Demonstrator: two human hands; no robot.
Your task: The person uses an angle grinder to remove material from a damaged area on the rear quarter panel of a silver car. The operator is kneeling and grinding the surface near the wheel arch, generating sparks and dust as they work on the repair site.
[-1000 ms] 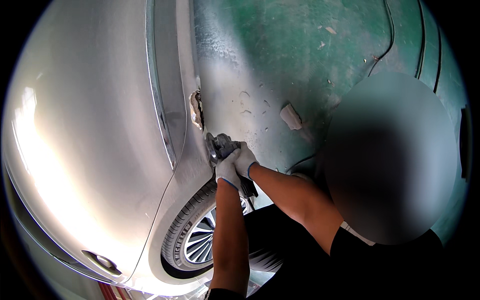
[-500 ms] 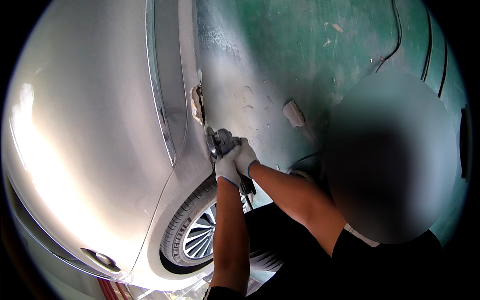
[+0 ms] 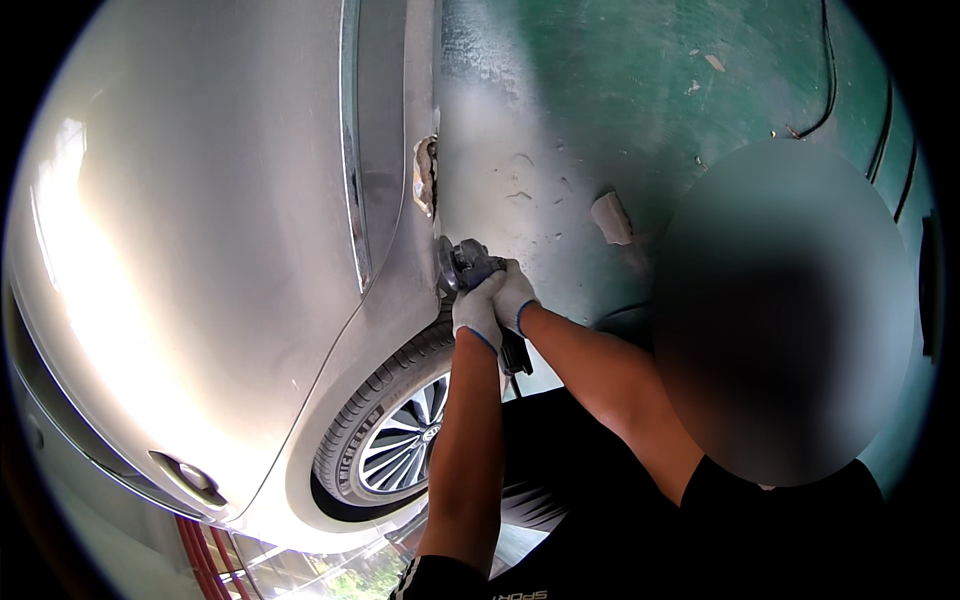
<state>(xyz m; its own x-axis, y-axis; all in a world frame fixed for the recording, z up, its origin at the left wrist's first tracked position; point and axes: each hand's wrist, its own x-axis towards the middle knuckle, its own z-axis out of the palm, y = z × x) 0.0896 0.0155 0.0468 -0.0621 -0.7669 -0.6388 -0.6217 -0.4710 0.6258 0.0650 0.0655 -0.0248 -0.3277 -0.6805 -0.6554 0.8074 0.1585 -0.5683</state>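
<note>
With gloved left hand (image 3: 478, 309) and right hand (image 3: 516, 292) closed together, grasping a grinder (image 3: 474, 263) at the lower edge of the silver car (image 3: 250, 250), between the tire (image 3: 383, 392) and a ragged hole (image 3: 424, 182), apart from a scrap (image 3: 612, 219) on the green floor (image 3: 610, 100).

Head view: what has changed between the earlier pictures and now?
The angle grinder, the ragged hole in the silver car and the pale scrap on the floor all sit farther up and right in the picture, probably mostly from camera movement. Nothing was taken hold of or let go: left hand and right hand stay on the grinder.
</note>
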